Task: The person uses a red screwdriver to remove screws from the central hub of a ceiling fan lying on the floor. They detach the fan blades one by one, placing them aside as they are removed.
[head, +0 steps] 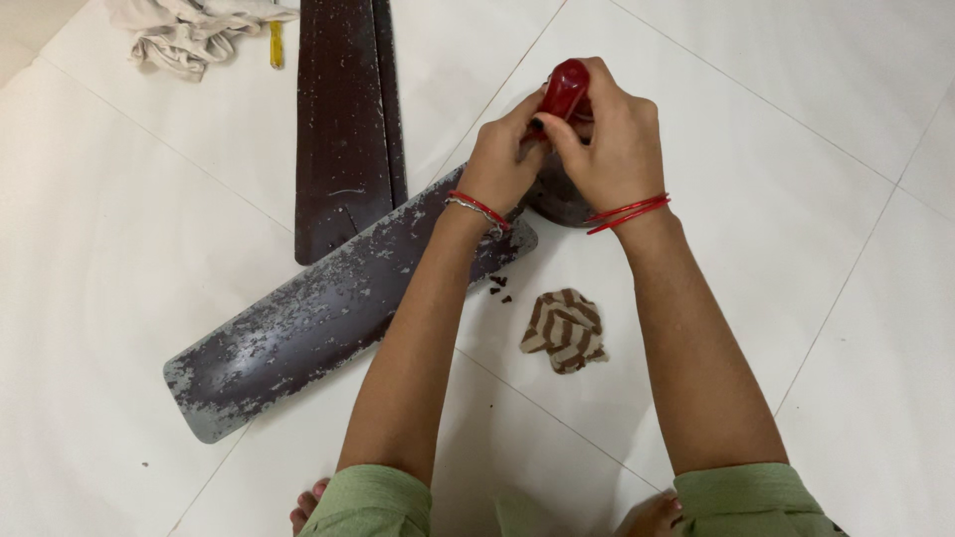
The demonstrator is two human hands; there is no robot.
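A red handle (565, 89) is gripped between both hands, which are closed tightly around it. The right hand (615, 139) is wrapped over its top and far side, while the left hand (500, 159) is pinched against its near-left side, the fingertips of the two hands being pressed together. Only the rounded upper end of the handle is shown; its shaft and tip are hidden, so what kind of tool it is cannot be told. Its long axis is tilted, the top being leaned away and slightly to the right, the lower end being pointed down towards a dark hub (557, 199) directly beneath the hands.

The hub is partly covered by both wrists; only a dark rounded edge is seen between them. A blade (318, 318) is laid out from under the left wrist, its long axis running down and to the left, away from the hands. Its dark brown surface is seen to be heavily flaked and speckled with grey, most of all at the rounded far tip. The left hand is nearer to it.

Two more blades (343, 119) are laid side by side beyond the left hand. A folded striped cloth (565, 330) is found between the forearms, with a few dark chips (499, 288) just beside it. A crumpled rag (189, 35) and a yellow tool (276, 42) are well apart, far to the left.
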